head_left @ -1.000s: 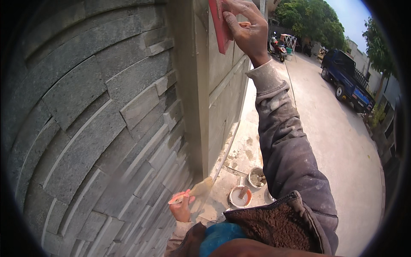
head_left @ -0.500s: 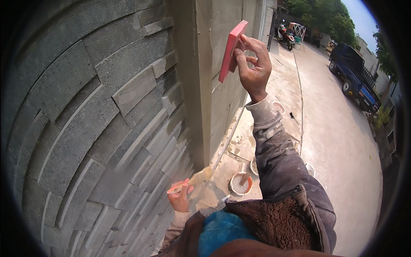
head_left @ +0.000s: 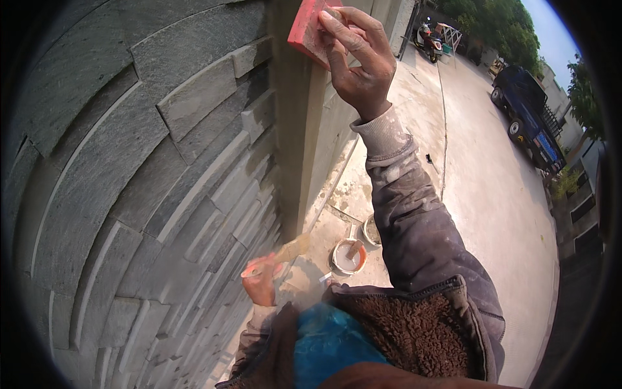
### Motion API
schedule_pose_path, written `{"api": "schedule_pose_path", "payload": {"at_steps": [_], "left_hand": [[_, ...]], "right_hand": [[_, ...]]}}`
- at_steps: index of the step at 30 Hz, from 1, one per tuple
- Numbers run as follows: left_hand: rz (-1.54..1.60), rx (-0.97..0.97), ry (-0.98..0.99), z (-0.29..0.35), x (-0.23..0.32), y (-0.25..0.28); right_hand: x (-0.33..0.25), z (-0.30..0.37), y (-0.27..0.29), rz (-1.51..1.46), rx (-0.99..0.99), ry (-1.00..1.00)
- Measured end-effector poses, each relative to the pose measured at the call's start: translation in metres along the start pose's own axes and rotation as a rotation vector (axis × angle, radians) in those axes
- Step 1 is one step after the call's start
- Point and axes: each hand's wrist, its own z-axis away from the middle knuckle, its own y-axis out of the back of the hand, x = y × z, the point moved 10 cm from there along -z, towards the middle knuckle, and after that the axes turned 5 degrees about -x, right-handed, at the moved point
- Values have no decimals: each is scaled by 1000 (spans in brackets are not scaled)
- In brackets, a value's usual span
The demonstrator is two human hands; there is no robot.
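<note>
Red float sits pinched in the right hand, brush gripped in the left hand; a bucket holds greyish mix.

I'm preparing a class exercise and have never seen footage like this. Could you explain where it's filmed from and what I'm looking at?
There is no machine here: these are a person's own bare hands. A wide fisheye camera on their head looks down, so straight edges curve. Picture left is the person's left.

The right hand grips a red plastering float by the pillar; whether they touch is unclear. The left hand, lower down beside the stone-clad wall, holds a pale-bristled brush.

On the ground stands a bucket of pale grey liquid, and behind it another bucket, partly hidden by the sleeve.
</note>
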Motion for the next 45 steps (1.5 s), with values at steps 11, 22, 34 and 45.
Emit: {"api": "schedule_pose_path", "payload": {"at_steps": [11,22,34,45], "left_hand": [[67,2,-14,0,7,1],[38,-25,23,5,2,2],[56,-23,-6,3,8,-3],[2,-50,25,1,-4,3]], "right_hand": [[43,43,36,-153,127,-519],[37,-24,1,-129,95,-281],[47,-77,20,-196,202,-314],[40,140,7,-58,-90,-599]]}}
